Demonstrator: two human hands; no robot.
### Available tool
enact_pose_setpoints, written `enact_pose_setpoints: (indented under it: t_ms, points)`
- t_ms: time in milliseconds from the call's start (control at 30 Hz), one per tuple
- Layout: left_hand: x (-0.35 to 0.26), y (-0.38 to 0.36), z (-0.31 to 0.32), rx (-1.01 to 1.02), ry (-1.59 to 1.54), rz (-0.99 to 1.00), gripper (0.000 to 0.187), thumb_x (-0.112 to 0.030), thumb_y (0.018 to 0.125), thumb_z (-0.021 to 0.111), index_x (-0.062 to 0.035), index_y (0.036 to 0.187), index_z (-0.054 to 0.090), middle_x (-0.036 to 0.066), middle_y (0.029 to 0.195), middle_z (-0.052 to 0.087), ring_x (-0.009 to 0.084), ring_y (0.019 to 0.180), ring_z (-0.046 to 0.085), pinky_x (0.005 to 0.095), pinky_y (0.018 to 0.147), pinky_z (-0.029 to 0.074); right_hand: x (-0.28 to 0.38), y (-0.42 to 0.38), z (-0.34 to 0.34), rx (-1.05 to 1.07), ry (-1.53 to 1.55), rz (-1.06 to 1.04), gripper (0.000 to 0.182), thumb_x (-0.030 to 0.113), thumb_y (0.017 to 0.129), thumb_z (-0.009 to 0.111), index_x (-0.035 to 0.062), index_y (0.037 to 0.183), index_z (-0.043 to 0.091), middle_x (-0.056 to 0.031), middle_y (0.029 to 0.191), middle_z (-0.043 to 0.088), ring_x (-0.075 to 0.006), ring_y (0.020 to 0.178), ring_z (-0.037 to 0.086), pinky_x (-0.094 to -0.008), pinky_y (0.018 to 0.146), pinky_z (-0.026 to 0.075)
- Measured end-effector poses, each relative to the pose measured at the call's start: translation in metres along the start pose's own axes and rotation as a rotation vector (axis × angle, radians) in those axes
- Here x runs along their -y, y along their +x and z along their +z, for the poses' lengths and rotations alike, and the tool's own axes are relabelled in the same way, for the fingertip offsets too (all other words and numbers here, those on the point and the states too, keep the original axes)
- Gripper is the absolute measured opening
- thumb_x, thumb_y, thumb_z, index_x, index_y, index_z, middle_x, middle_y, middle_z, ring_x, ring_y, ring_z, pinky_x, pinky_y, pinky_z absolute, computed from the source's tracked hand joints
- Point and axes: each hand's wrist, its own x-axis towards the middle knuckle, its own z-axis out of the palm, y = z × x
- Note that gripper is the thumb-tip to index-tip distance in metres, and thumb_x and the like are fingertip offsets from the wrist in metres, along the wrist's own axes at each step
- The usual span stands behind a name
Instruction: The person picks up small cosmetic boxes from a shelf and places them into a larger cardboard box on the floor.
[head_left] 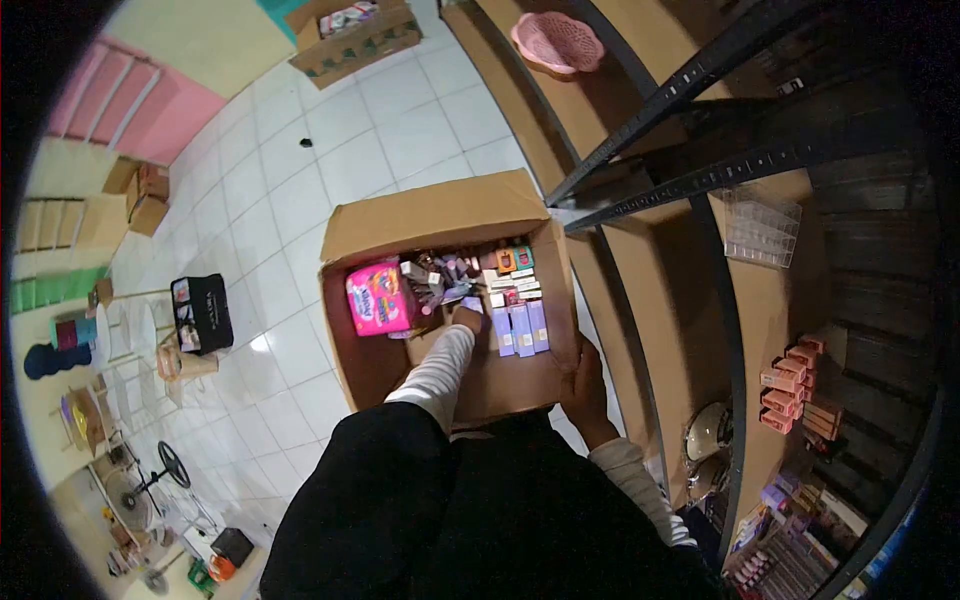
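A large open cardboard box (430, 222) sits right in front of my body. My left hand (467, 318) reaches down into it, fingers closed around what looks like a small purple carton (472, 303). Beside that hand, to the right, purple cartons (520, 330) stand in a row, with smaller white, orange and teal cartons behind them. A pink packet (379, 300) lies against the box's left side, and a jumble of small tubes and bottles (435, 278) fills the middle. My right hand (590, 392) grips the outside of the box's right wall; its fingertips are partly hidden.
Dark-framed shelves rise on the right, holding a pink basket (558, 44), a clear plastic organizer (762, 228) and stacked orange-pink cartons (790, 385). On the white tiled floor are another cardboard box (360, 45) and a black bag (202, 314). A fan (130, 497) stands lower left.
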Motion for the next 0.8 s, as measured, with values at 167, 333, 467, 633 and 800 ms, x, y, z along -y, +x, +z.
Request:
enact_pose_setpoints:
  t_ms: [167,333,467,633,800]
  points:
    - [-0.008,0.011,0.009,-0.207,-0.717,-0.396,0.033,-0.028,0.079,0.057,0.0015,0.094,0.063,0.024,0.095,0.062,0.0374,0.091,0.059,0.0413,0.08,0.045,0.003,0.006,-0.001,-0.012,0.006,0.043,0.049,0.007,0.079,0.04,-0.0051,0.126,0.033,-0.0251,0.123,0.042,-0.0399,0.113,0.041,-0.0449,0.098,0.031]
    - [0.008,0.048,0.062,-0.348,-0.814,-0.362,0.03,-0.019,0.074,0.063,0.0024,0.095,0.062,0.023,0.096,0.062,0.0379,0.091,0.059,0.0394,0.079,0.044,0.0,0.005,0.001,-0.027,0.002,0.049,0.049,0.007,0.079,0.041,-0.0046,0.126,0.033,-0.0249,0.123,0.042,-0.04,0.113,0.041,-0.0451,0.098,0.031]
    - [-0.011,0.044,0.044,-0.522,-0.983,-0.507,0.03,-0.016,0.07,0.069,0.0018,0.093,0.062,0.02,0.093,0.064,0.0352,0.088,0.061,0.0389,0.077,0.045,0.002,0.006,0.0,-0.025,-0.015,0.058,0.048,0.009,0.081,0.042,-0.0046,0.126,0.033,-0.0248,0.122,0.042,-0.0401,0.113,0.04,-0.0452,0.098,0.031]
    - [-0.024,0.031,0.022,-0.606,-1.017,-0.597,0.022,-0.015,0.071,0.067,0.0006,0.087,0.064,0.017,0.091,0.065,0.0308,0.084,0.063,0.0392,0.075,0.047,-0.001,0.005,0.002,-0.034,-0.051,0.051,0.046,0.01,0.083,0.041,-0.0048,0.126,0.033,-0.0247,0.122,0.043,-0.04,0.112,0.041,-0.0453,0.097,0.032]
    - [-0.027,0.001,-0.007,-0.643,-1.05,-0.556,0.016,-0.011,0.074,0.061,-0.0033,0.086,0.067,0.012,0.091,0.067,0.026,0.081,0.064,0.0372,0.075,0.049,0.0,0.006,-0.001,-0.039,0.006,-0.002,0.046,0.011,0.084,0.042,-0.0046,0.126,0.033,-0.0249,0.121,0.043,-0.0401,0.112,0.041,-0.0453,0.098,0.031]
